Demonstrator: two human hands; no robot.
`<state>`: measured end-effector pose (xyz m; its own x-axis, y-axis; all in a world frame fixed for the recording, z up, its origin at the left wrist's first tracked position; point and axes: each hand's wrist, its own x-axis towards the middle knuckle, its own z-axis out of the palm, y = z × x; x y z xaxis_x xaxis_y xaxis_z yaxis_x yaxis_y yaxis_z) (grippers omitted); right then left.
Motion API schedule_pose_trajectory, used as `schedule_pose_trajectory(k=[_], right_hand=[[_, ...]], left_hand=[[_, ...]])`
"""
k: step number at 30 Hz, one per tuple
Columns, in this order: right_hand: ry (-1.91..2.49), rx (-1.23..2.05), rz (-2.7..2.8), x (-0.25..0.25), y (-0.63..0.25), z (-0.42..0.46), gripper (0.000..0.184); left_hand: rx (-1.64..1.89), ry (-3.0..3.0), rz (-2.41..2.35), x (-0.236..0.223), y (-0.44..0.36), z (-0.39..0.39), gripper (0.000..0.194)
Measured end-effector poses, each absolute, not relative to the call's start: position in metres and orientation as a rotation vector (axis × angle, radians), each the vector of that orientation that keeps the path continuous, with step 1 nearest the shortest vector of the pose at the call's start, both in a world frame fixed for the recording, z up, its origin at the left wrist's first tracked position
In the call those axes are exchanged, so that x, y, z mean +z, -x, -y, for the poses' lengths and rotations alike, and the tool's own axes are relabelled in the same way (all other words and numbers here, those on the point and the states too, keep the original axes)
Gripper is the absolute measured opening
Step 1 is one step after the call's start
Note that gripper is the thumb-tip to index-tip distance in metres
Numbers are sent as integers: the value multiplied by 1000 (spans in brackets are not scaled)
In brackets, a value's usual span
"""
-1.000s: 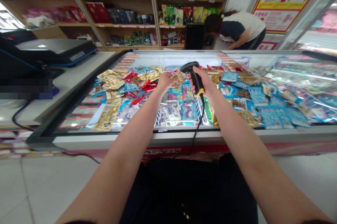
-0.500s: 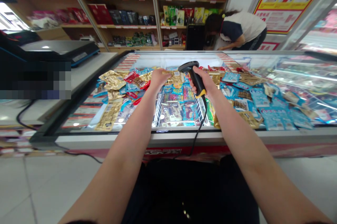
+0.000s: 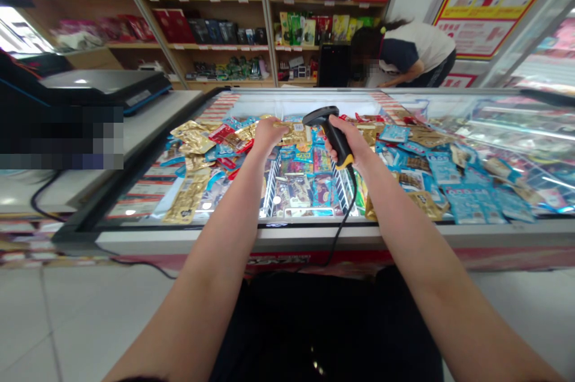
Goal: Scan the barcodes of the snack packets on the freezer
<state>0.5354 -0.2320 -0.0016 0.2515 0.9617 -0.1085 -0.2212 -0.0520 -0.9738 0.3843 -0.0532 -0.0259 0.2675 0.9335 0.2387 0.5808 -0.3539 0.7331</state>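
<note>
My right hand is wrapped round the handle of a black and yellow barcode scanner, its head tilted toward the left. A black cord hangs from the handle's lower end. My left hand is closed on the left end of a gold snack packet, whose printed side faces up under the scanner head. Red, gold and blue packets lie to the left of that hand. Below both hands, a white wire basket inside the glass-topped freezer holds several colourful packets.
More gold and blue packets spread over the freezer glass at the right. A counter with a scale stands at the left. Shelves of boxes and bottles line the back, where another person bends down.
The scanner has tipped slightly and sits a touch further left and lower. My left hand keeps its hold on the gold packet with hardly any movement.
</note>
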Motion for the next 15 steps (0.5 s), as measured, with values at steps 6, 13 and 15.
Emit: schedule_pose_trajectory(k=[6, 13, 15], right_hand=[[1226, 1147, 836, -3, -536, 232, 49], [1211, 1151, 843, -4, -536, 232, 49], [1205, 1151, 851, -5, -537, 231, 49]], left_hand=[[915, -2022, -1345, -27, -383, 50, 28], [923, -2026, -1338, -25, -382, 54, 28], [912, -2035, -1342, -25, -382, 54, 28]])
